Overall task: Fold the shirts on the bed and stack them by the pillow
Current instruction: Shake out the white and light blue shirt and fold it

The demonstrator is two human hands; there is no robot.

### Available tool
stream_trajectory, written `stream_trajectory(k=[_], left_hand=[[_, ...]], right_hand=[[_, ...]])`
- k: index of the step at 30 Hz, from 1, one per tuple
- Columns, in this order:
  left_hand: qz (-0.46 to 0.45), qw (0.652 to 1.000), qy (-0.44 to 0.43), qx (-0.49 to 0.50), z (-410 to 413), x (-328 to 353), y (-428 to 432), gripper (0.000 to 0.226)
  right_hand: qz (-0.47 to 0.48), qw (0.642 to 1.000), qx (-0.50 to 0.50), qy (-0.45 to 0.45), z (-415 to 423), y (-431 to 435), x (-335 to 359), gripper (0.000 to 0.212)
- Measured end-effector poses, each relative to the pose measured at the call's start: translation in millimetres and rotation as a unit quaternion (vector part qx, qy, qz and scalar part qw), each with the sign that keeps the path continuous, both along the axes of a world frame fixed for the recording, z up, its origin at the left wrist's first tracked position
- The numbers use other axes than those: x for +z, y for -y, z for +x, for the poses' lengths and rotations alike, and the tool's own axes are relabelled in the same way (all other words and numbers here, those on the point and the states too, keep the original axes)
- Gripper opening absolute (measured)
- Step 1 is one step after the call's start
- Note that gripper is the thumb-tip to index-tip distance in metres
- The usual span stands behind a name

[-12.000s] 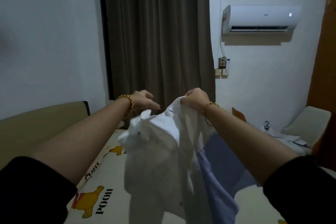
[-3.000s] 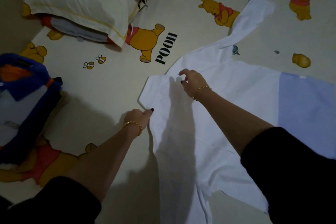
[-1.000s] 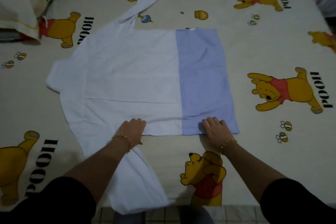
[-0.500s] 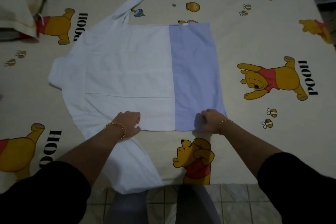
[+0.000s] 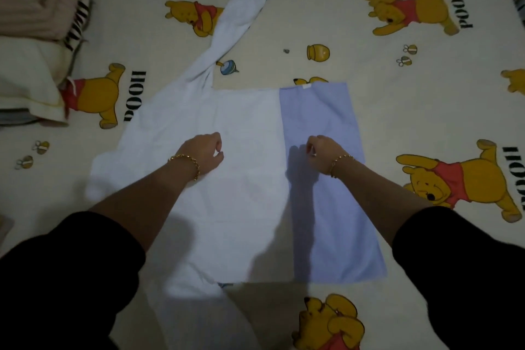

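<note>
Shirt (image 5: 244, 179) lies flat in middle of bed sheet (image 5: 426, 111), white part left, blue part right, sleeve (image 5: 238, 17) stretches far. My left hand (image 5: 203, 155) over white part, my right hand (image 5: 324, 152) over blue part, fingers curled; if they grasp cloth, I cannot tell. Pillow (image 5: 25, 85) far left.

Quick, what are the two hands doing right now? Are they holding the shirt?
Left hand: fingers curled over the shirt; grip cannot be told.
Right hand: fingers curled over its blue part; cannot be told either.
</note>
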State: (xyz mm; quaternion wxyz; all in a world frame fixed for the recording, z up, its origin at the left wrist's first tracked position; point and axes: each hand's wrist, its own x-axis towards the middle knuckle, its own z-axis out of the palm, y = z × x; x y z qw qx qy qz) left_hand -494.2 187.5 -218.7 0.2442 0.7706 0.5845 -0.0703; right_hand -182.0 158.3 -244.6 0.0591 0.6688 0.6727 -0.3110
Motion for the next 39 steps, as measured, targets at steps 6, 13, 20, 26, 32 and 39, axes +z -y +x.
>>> stream_trajectory(k=[6, 13, 20, 26, 32, 39], left_hand=[[0.014, 0.999, -0.017, 0.032, 0, -23, -110, 0.019], [0.009, 1.000, -0.005, -0.015, 14, -71, -182, 0.055], [0.012, 0.999, -0.046, 0.003, 19, -91, -214, 0.013], [0.045, 0.996, 0.061, 0.053, 9, -86, -227, 0.022], [0.149, 0.988, -0.031, 0.042, -7, -80, -262, 0.052], [0.093, 0.987, 0.068, 0.108, -17, -91, -297, 0.032]], right_hand=[[0.031, 0.999, -0.027, 0.020, 17, -113, -24, 0.037], [0.003, 0.998, -0.042, 0.045, 37, -192, -58, 0.069], [0.015, 0.990, -0.064, 0.126, 32, -208, -60, 0.038], [0.046, 0.989, -0.108, 0.084, -7, -222, -58, 0.034], [0.050, 0.994, -0.097, -0.005, -77, -276, -58, 0.032], [0.005, 0.971, -0.204, -0.122, -135, -334, -63, 0.032]])
